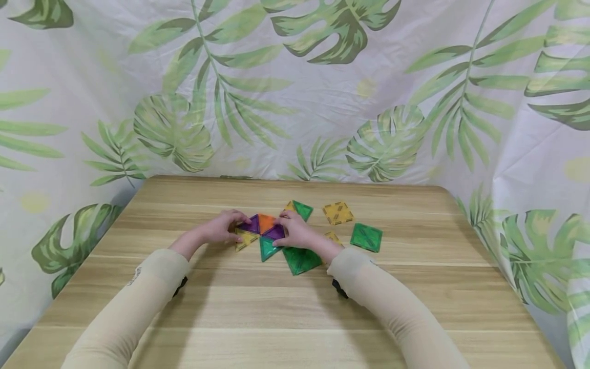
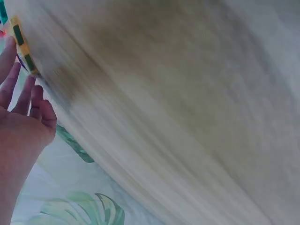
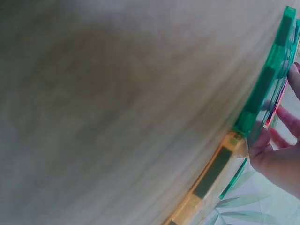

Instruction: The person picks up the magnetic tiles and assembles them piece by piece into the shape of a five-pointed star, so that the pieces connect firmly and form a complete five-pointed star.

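Flat, see-through magnetic tiles lie together at the middle of the table. Triangular ones meet point to point: a left purple tile (image 1: 251, 224), an orange tile (image 1: 266, 222), a right purple tile (image 1: 274, 232), a teal-green tile (image 1: 269, 248) and a yellow tile (image 1: 246, 239). My left hand (image 1: 223, 226) holds the group's left side, fingers at the left purple tile and thumb by the yellow one. On the other side my right hand (image 1: 297, 231) grips the right purple tile between thumb and fingers. The right hand partly covers the tiles beneath it.
Below my right hand lies a large green tile (image 1: 301, 260). Behind it sits a green triangle (image 1: 302, 210) beside a yellow piece. Further right are a yellow square tile (image 1: 338, 212) and a green square tile (image 1: 366, 237). A leaf-patterned cloth (image 1: 322, 102) hangs behind the wooden table (image 1: 258, 318).
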The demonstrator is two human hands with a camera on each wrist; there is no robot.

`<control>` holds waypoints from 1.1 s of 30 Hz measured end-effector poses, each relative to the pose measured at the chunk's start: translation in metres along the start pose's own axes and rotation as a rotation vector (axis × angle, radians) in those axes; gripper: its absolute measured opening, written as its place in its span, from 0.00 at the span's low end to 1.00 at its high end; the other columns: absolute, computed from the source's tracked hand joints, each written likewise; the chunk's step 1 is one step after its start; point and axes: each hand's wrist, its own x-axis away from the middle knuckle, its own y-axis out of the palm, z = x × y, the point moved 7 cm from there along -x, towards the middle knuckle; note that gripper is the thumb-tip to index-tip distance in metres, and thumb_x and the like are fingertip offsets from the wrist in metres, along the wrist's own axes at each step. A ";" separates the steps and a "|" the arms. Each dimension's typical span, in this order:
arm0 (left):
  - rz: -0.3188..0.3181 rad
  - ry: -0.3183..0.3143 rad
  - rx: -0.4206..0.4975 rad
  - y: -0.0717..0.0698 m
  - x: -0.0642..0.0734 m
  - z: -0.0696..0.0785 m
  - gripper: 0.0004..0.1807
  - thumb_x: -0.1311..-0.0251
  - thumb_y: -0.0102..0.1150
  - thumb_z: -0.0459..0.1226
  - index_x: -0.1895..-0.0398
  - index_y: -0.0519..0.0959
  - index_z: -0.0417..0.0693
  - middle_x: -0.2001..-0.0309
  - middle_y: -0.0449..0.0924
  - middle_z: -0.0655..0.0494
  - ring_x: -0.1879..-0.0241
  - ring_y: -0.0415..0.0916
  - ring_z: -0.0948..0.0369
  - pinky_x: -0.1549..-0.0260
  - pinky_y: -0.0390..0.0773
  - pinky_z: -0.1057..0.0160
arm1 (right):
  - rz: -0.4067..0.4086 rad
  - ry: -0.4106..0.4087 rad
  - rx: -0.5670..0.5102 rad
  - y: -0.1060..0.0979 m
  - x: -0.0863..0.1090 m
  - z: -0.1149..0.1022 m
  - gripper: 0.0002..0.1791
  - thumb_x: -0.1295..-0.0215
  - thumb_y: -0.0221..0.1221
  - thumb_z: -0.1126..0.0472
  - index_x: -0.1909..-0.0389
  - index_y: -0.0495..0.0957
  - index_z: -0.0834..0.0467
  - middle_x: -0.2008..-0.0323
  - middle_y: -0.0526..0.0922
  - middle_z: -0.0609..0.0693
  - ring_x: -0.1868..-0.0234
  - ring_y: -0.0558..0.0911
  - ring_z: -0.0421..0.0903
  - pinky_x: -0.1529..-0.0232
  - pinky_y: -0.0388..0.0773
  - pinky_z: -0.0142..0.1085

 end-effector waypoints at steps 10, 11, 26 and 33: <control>0.083 -0.216 -0.255 0.022 -0.005 0.021 0.58 0.58 0.61 0.69 0.33 0.59 0.35 0.33 0.56 0.35 0.34 0.50 0.40 0.42 0.52 0.36 | -0.046 -0.098 0.199 0.000 0.002 -0.002 0.31 0.35 0.55 0.43 0.35 0.69 0.53 0.34 0.67 0.51 0.34 0.65 0.52 0.31 0.56 0.46; 0.083 -0.224 -0.259 0.023 -0.004 0.019 0.60 0.59 0.62 0.69 0.33 0.59 0.35 0.33 0.55 0.35 0.34 0.50 0.40 0.42 0.52 0.36 | -0.042 -0.105 0.213 -0.001 0.002 -0.003 0.29 0.35 0.55 0.43 0.36 0.70 0.53 0.35 0.68 0.51 0.36 0.66 0.52 0.33 0.59 0.45; 0.145 -0.329 -0.208 -0.019 0.015 -0.030 0.50 0.56 0.71 0.55 0.36 0.63 0.33 0.37 0.59 0.30 0.37 0.49 0.34 0.45 0.51 0.34 | -0.152 -0.308 0.307 0.008 0.021 -0.032 0.24 0.33 0.54 0.46 0.37 0.72 0.46 0.34 0.68 0.48 0.32 0.59 0.56 0.35 0.58 0.55; 0.230 -0.366 -0.233 -0.025 0.009 -0.038 0.40 0.51 0.67 0.55 0.44 0.70 0.34 0.45 0.70 0.33 0.43 0.58 0.37 0.47 0.56 0.37 | -0.203 -0.376 0.259 0.011 0.030 -0.046 0.22 0.33 0.55 0.47 0.39 0.73 0.44 0.35 0.69 0.45 0.35 0.63 0.50 0.33 0.53 0.53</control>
